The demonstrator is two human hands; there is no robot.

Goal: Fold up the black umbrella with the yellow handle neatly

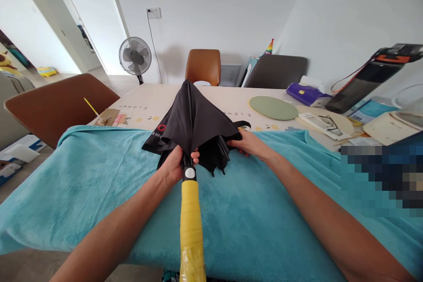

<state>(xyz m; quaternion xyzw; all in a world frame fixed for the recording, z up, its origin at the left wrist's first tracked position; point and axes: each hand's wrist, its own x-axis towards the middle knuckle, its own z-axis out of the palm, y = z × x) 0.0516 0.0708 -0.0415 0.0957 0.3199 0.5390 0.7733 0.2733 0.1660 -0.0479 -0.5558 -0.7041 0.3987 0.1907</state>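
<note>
A black umbrella (188,119) lies with its loose, partly folded canopy pointing away from me and its yellow handle (191,220) towards me. A white button (190,172) sits at the top of the handle. My left hand (175,162) is wrapped round the shaft just above that button, its fingertips showing on the right side. My right hand (245,142) pinches the canopy's right edge, close to a black strap (243,124). Several rib tips hang out below the fabric between the hands. A red and white print shows on the canopy's left side.
A teal blanket (251,211) covers the near part of the table (214,97). Farther right are a green oval mat (273,108), a purple tissue pack (307,92), eyeglasses (330,124) and a dark bottle (366,79). Chairs and a fan (135,56) stand beyond.
</note>
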